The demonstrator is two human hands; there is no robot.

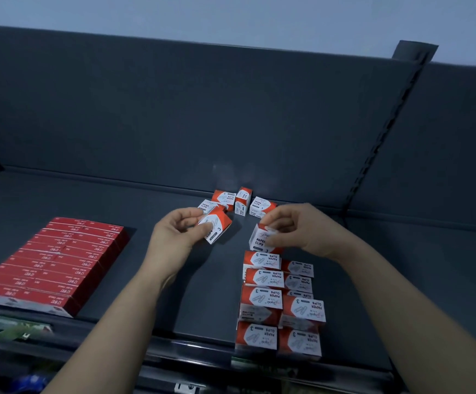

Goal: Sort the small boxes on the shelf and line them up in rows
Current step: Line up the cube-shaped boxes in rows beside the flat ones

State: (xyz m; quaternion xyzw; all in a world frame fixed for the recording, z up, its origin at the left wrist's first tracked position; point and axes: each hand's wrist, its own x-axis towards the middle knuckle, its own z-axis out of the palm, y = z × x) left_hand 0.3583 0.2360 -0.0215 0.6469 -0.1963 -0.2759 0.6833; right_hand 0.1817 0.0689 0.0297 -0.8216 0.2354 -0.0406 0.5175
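Now pinching slanted box (217,226), left hand (171,234), left of rows (262,297); gripping upright box (259,242), right hand (296,231), rows' far end.

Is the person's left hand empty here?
No, the left hand grips a tilted red-and-white paper clip box, with the fingers curled round its near end.

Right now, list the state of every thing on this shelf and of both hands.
left hand, grips one paper clip box, tilted.
right hand, pinches a second box at the rows' far end.
loose boxes, jumbled by the back wall, unsorted.
rows, two side by side, lined up.
red flat boxes, packed in a tidy block.
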